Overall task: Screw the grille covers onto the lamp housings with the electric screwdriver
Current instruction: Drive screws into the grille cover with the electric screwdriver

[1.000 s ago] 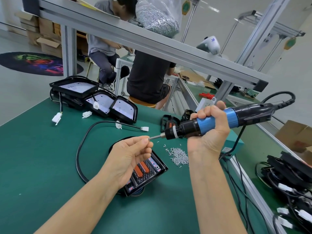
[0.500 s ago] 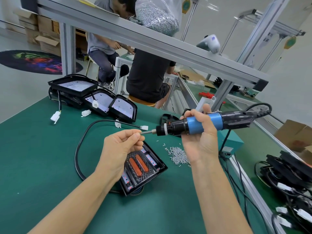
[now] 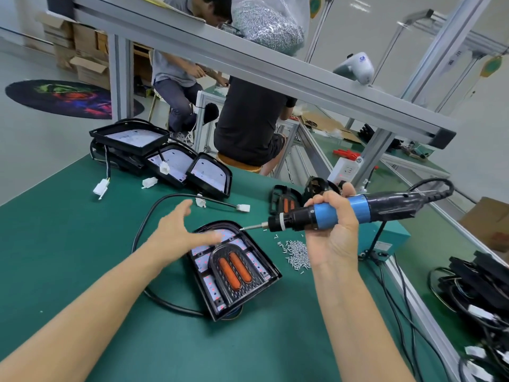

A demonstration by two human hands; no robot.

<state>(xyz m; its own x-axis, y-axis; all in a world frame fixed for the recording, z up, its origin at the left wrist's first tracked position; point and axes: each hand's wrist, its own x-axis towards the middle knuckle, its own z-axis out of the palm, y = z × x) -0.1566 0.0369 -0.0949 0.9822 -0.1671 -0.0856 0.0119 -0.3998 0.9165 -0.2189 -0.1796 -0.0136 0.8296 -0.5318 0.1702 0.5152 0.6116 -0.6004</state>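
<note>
- Reaching in from the bottom edge, two bare forearms stretch over a green work mat, seen from a head-worn camera looking forward and down.
- Right hand has its fingers curled round the blue grip of the electric screwdriver, holding it nearly level with the bit pointing toward the left hand.
- A screw sits on the bit tip, just above the far rim of the lamp housing.
- Left hand hovers with fingers spread and relaxed, holding nothing, over the far left part of the same housing.
- Lamp housing lies flat on the mat below and between the two hands, a black shell with a white board dotted red inside.
- Grille cover rests in the housing, black and arch-shaped with two orange oblong lenses, just below the screwdriver tip.
- A black cable loops from the housing round behind the left hand, ending in a white plug.
- Loose screws lie in a small pile on the mat right under the right hand.
- Beyond the right hand, more grille covers sit against a teal box.
- Beyond the left hand, three open lamp housings overlap in a row, white connectors trailing.
- Farther off, a grey metal beam crosses the view, carrying a clear bag of screws.
- Behind it, two people sit at another bench.
</note>
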